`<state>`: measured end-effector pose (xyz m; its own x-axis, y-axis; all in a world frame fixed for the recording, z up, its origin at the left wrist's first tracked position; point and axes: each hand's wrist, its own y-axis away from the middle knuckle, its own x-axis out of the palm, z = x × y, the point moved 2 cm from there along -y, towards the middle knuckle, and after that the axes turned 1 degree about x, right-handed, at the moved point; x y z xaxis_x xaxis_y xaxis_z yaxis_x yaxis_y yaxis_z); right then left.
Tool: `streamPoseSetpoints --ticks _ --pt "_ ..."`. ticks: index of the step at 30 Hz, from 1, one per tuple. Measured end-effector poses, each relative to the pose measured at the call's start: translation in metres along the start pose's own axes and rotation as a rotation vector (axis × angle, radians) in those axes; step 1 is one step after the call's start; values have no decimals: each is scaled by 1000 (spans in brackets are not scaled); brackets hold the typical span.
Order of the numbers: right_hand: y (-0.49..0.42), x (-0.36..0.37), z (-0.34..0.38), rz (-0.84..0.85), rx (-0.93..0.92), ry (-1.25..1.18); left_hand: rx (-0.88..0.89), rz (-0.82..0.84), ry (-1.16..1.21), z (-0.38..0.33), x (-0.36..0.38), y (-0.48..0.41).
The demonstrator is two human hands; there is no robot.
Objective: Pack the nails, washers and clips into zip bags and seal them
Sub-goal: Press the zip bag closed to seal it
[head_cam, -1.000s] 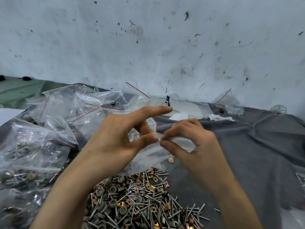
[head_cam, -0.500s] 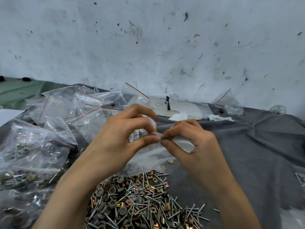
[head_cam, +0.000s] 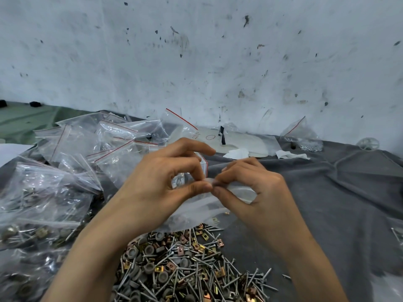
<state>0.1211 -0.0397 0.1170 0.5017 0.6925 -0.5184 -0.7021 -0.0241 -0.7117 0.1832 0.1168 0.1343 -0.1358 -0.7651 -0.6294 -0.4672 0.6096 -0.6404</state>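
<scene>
Several filled bags (head_cam: 32, 214) of clear, crinkled plastic lie at the far left, with grey metal stems and brassy pieces showing dimly through the film. Behind them is a pile of empty bags (head_cam: 98, 144), glossy and flat, each with a thin red line along its mouth. Both lots rest on a grey cloth (head_cam: 338, 192), soft and creased into folds.

At the lower middle sits the loose heap (head_cam: 178, 269): thin silver-grey nails, round dull-grey washers and small square clips in brass and copper tones, all mixed together.

Above the heap the left hand (head_cam: 161, 188) pinches the upper edge of a zip bag (head_cam: 196, 212) between its thumb and a curled finger, with another finger reaching out over it. The bag is milky-clear and limp, and it hangs down over the far edge of the heap. The right hand (head_cam: 261, 192) pinches the same edge just beside the left, thumb tips all but touching and fingers curled over the top.

Further back lies a white sheet (head_cam: 239, 140) bearing a red drawn ring and red marks that cannot be read. At the right a small bag (head_cam: 303, 136) holds silvery bits, close to a stained, chipped white wall (head_cam: 196, 51).
</scene>
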Motion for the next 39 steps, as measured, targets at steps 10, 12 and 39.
streamPoseSetpoints --ticks 10,12,39 --pt "0 0 2 -32 -39 -4 27 -10 10 1 -2 1" --pt "0 0 3 -34 -43 -2 25 -3 18 1 -2 1" --pt "0 0 -3 30 60 -65 90 7 -27 -2 -1 2"
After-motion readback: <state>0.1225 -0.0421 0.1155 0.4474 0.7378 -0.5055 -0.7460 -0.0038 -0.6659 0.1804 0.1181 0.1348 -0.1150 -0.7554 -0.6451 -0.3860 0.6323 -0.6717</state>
